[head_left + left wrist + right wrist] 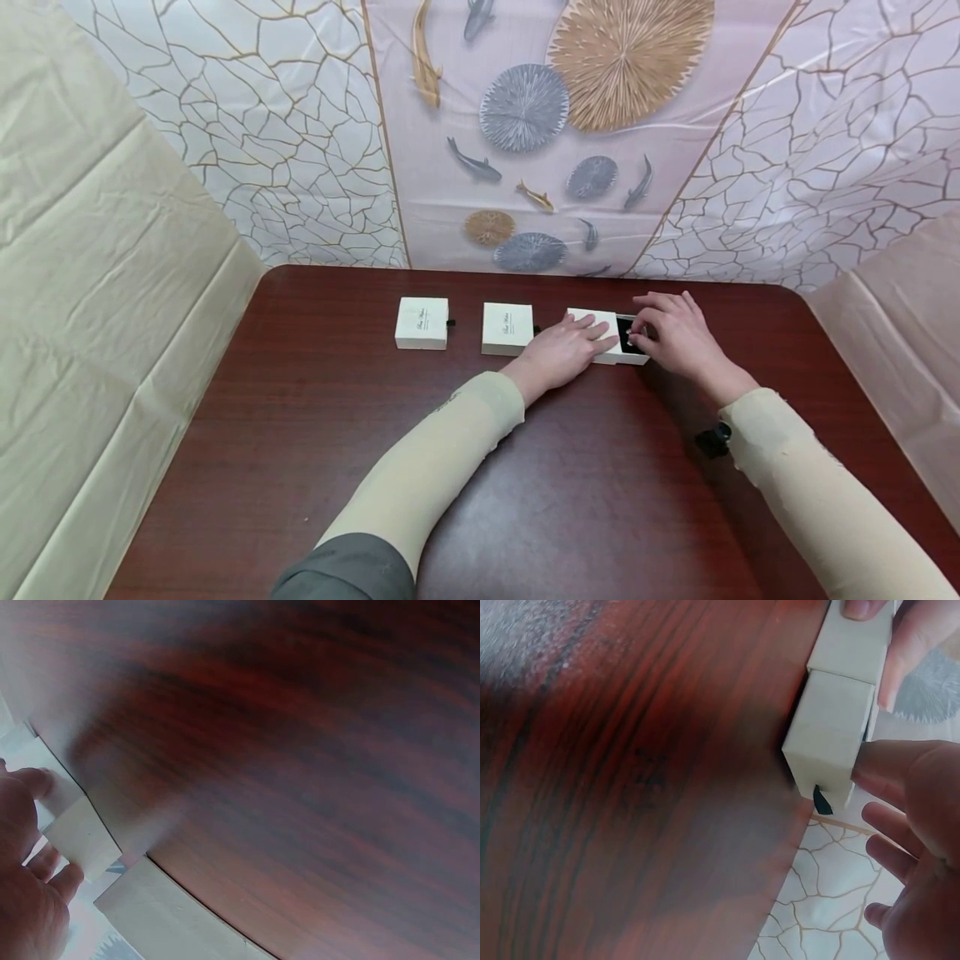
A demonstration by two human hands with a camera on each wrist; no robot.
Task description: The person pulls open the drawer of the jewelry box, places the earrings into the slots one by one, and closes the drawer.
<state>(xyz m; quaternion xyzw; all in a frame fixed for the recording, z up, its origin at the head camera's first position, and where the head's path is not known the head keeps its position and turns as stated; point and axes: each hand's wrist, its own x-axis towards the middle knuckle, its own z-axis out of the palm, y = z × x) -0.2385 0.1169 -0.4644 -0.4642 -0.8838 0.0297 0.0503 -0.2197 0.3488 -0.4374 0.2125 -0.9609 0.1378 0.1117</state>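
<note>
At the right of the row, a white drawer box [600, 320] has its drawer [633, 359] slid out to the right, showing a black lining. My left hand [564, 348] holds the box's sleeve, its fingers across the top and its thumb at the near side. Over the drawer, my right hand [678, 337] pinches a small silvery item [630, 334] between thumb and forefinger; its exact kind is too small to tell. The right wrist view shows a black pull tab [822, 800] on the drawer's end, while the drawer wall hides those fingertips.
Two more white boxes, one in the middle [507, 328] and one at the left [422, 323], stand shut in line on the dark red wooden table [337, 433]. Patterned cloth [300, 125] rises behind the table's far edge, with plain cloth at both sides.
</note>
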